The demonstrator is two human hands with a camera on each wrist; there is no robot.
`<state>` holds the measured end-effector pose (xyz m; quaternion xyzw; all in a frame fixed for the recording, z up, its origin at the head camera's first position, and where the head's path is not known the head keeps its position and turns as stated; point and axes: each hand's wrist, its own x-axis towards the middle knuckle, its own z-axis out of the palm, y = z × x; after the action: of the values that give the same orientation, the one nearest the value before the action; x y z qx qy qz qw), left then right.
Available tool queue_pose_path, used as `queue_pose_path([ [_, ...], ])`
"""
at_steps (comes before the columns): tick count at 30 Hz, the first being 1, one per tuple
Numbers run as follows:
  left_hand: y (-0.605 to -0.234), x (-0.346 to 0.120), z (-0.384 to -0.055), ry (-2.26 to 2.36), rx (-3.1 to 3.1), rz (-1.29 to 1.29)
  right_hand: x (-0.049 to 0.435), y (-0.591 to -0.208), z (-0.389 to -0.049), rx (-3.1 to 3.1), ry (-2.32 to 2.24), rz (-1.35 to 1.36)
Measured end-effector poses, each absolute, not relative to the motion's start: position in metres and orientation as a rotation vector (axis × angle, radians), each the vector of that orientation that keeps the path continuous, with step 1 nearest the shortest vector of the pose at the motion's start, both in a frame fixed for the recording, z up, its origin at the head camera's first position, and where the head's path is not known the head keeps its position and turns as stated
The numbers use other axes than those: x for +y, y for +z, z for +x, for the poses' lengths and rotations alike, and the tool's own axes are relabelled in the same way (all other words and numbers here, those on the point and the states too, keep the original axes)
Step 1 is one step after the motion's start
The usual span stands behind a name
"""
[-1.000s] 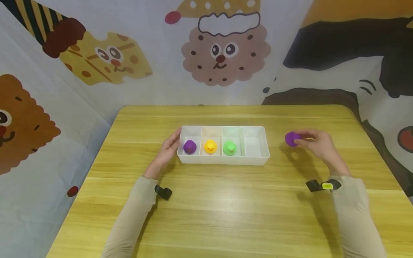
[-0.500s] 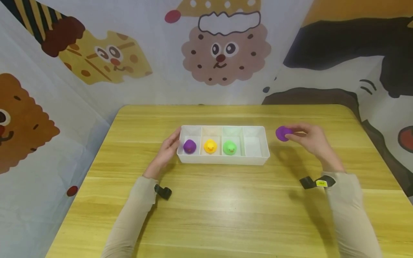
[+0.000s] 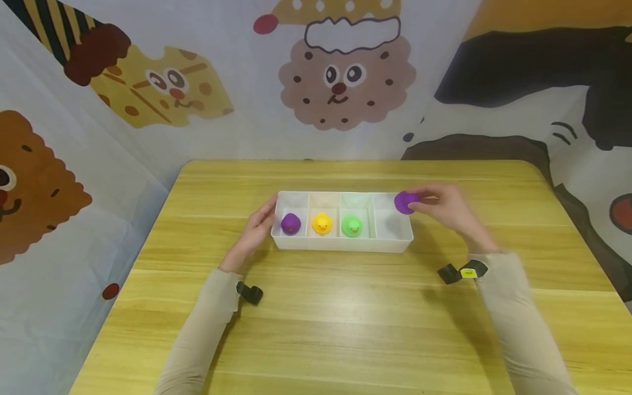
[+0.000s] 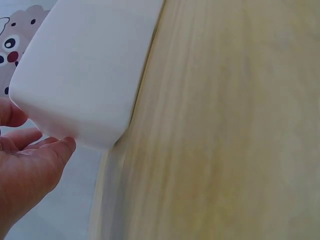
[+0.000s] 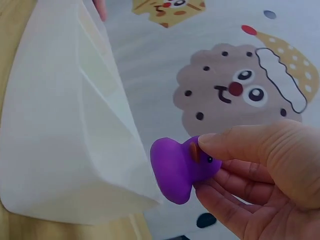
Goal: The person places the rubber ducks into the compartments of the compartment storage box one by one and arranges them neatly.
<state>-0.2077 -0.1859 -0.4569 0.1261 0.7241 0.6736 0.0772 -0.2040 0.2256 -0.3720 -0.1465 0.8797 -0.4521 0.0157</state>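
Observation:
A white box (image 3: pixel 340 244) with several compartments in a row stands on the table. From left to right, its compartments hold a purple rubber duck (image 3: pixel 291 224), a yellow rubber duck (image 3: pixel 322 223) and a green rubber duck (image 3: pixel 352 226). My left hand (image 3: pixel 250 233) rests against the box's left end, its fingertips touching the end wall in the left wrist view. Between thumb and fingers, my right hand (image 3: pixel 444 208) pinches another purple rubber duck (image 5: pixel 180 167), tipped on its side. It hangs above the rightmost compartment (image 3: pixel 387 219), near the right rim; that compartment holds no duck.
The wooden table (image 3: pixel 316 329) extends around the box on all sides. Behind it hangs a white cloth (image 3: pixel 257 131) printed with cartoon biscuits and cheese. Both wrists wear small black cameras.
My right hand has carried the purple rubber duck leftward, from the table's right side to over the rightmost compartment. My left hand and the box have stayed in place.

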Motion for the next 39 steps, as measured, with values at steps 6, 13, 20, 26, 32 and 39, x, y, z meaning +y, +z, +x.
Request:
queue_pose_path([
  [6,-0.456,-0.186,-0.207,2.003,2.188,0.351,0.214,-0.380,-0.208,2.710,-1.392,-0.531],
  [13,-0.455,-0.185,-0.207,2.028,2.172,0.362,0.205,-0.393,-0.209,2.686,-1.329,-0.621],
  [20,-0.455,-0.184,-0.207,2.037,2.164,0.370,0.197,-0.400,-0.205,2.715,-1.243,-0.621],
  [26,-0.454,-0.185,-0.206,2.034,2.167,0.362,0.190,-0.404,-0.204,2.752,-1.131,-0.708],
  [32,-0.456,-0.185,-0.207,2.037,2.168,0.367,0.186,-0.406,-0.204,2.812,-0.974,-0.788],
  [39,-0.457,-0.185,-0.207,2.039,2.168,0.356,0.183,-0.408,-0.205,2.846,-0.877,-0.831],
])
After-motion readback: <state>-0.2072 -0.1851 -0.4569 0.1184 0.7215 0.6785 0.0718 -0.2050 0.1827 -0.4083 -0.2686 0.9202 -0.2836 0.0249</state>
